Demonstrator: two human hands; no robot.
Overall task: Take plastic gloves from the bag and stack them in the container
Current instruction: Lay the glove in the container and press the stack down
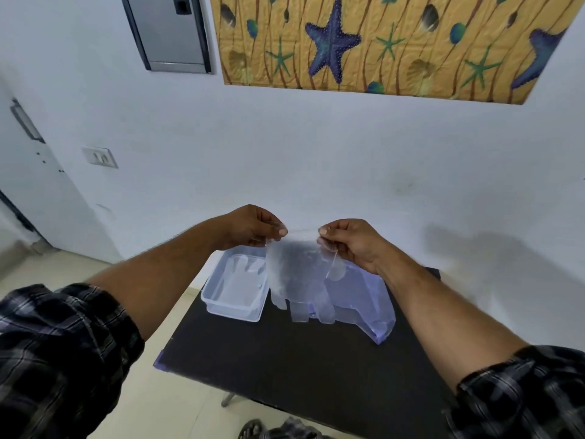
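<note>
Head view of a person at a small dark table (300,369), both forearms reaching forward from rolled plaid sleeves. The left hand (253,228) and the right hand (351,245) are raised above the far edge of the table, each pinching one upper corner of a single clear plastic glove (297,274) between thumb and forefinger; the remaining fingers of both hands are curled in. The glove hangs as a stretched, translucent sheet between the two hands, cuff uppermost, its finger parts pointing down toward the table top, and it appears to hang clear of the surface, though whether the lowest tips touch cannot be told. A clear rectangular container (234,307) sits at the far left corner of the table, its left side at or slightly over the left edge; more flat plastic gloves lie inside it, their number not discernible. Just to the right of the container, along the far edge and reaching toward the right edge, lies the clear plastic bag (373,308), partly seen through the held glove. Behind the table stands a white wall bearing a starfish picture (380,42); a switch plate (100,157) is mounted on the wall to the left.
</note>
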